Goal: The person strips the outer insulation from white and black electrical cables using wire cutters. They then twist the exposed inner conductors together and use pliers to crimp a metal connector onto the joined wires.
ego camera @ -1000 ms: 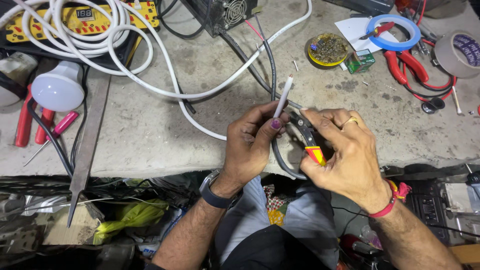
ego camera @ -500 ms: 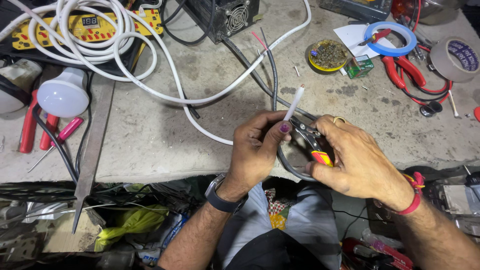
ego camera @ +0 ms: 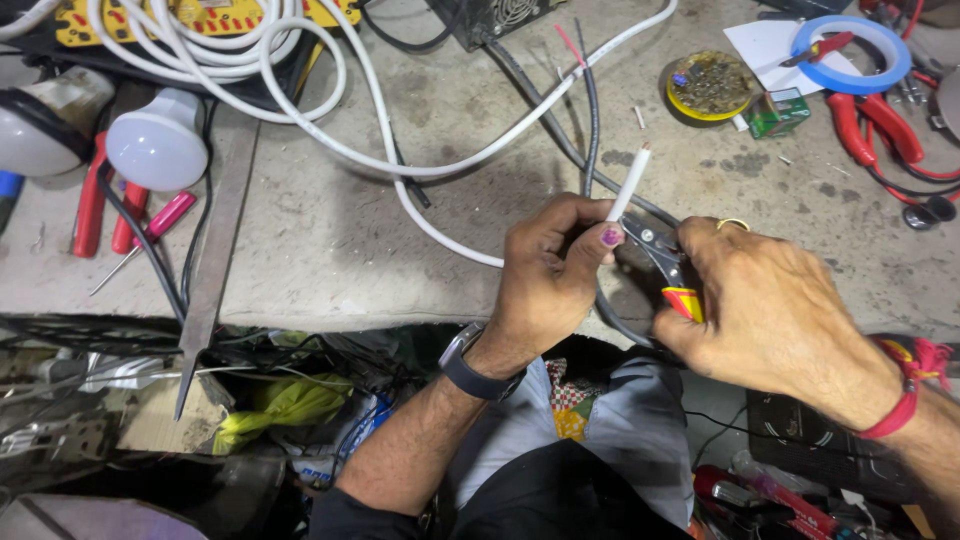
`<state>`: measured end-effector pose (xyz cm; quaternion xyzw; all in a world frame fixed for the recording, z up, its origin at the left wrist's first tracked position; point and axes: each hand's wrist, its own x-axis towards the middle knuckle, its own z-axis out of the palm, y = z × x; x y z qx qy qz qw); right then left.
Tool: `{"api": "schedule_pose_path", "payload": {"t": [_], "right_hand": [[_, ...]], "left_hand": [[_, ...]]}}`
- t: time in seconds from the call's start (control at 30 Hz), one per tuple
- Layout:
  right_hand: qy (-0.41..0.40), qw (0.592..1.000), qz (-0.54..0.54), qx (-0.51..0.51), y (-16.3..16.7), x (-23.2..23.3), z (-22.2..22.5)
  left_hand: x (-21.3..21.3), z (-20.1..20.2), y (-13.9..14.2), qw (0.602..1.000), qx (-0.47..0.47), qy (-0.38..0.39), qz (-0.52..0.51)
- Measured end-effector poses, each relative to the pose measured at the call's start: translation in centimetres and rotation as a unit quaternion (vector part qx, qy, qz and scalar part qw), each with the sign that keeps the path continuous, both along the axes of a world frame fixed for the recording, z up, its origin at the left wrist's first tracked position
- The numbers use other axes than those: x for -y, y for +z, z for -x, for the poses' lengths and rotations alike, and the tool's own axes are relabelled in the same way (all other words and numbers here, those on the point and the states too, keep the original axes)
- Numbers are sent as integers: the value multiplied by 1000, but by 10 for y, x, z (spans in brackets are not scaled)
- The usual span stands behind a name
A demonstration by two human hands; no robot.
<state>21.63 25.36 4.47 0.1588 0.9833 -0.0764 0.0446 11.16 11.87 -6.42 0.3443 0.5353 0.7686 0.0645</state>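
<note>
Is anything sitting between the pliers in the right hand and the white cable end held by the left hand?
Nothing visible does. The left hand pinches the white cable end upright, and the pliers in the right hand have their tip right at the cable beside the left thumb, with no wire or tool between them.

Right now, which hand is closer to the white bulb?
Left. The left hand sits nearer the bulb, holding the white cable. The right hand is farther off, gripping pliers.
</note>
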Motion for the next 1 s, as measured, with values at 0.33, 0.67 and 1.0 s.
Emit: {"api": "schedule_pose_path", "payload": {"t": [0.33,0.67,1.0], "right_hand": [[23,1000,17,-7,-5,-4,-5],[48,990,126,-28,-6,-9,-14],[35,915,403,6,-5,-12,-7]], "left_hand": [[11,-8,7,992,-94,70,37],[14,-21,13,986,-119,97,62],[15,-23,11,980,-156,115,47]]}}
